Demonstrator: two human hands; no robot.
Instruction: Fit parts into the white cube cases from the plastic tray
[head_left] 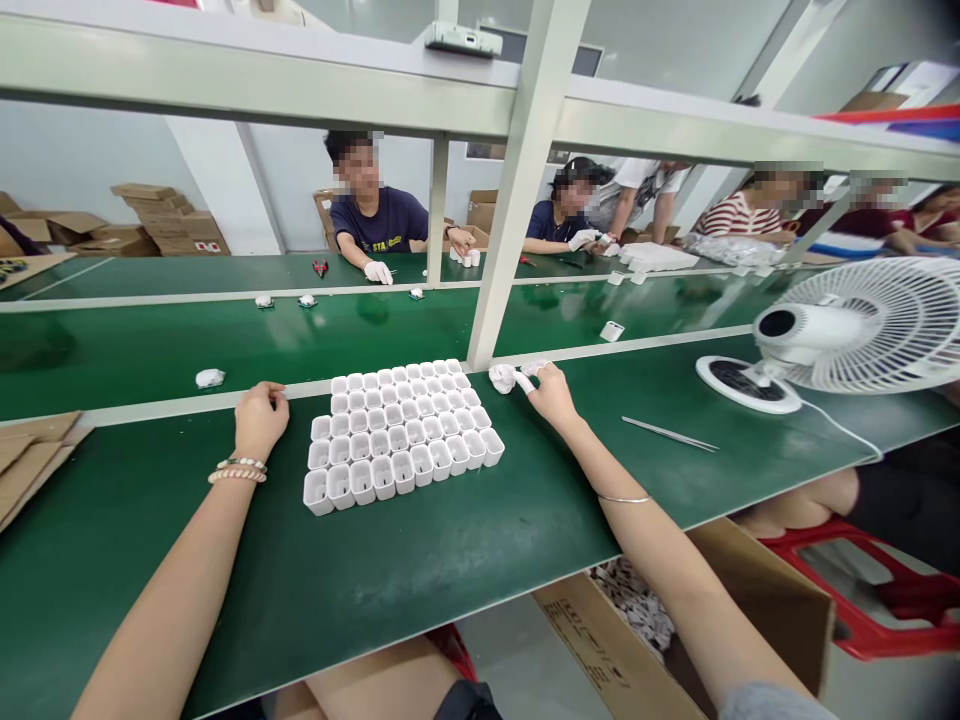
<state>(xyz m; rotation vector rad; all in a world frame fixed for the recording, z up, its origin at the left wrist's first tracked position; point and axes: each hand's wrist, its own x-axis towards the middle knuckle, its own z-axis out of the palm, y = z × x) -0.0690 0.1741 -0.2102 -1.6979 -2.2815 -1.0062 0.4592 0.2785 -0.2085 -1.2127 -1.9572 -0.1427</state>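
Note:
Rows of small white open-topped plastic cups [403, 470] stand packed together on the green tabletop between my hands. My left hand [261, 420], with its fingers curled in, rests at the pale rail left of the cups; nothing shows in it. On the other side, my right hand [551, 395] has its fingers closed at a crumpled white cloth-like bundle [502, 377] by the foot of the post. White covering shows on a finger of that hand. Metal tweezers [670, 433] lie to the right of it.
A pale post [517, 190] rises behind the cups. A white fan [847, 330] stands at right, its cord on the table. Flattened cardboard [37, 455] lies at left. Small white parts [210, 378] sit on the green belt [135, 350]. Co-workers sit opposite; an open carton [600, 640] is below.

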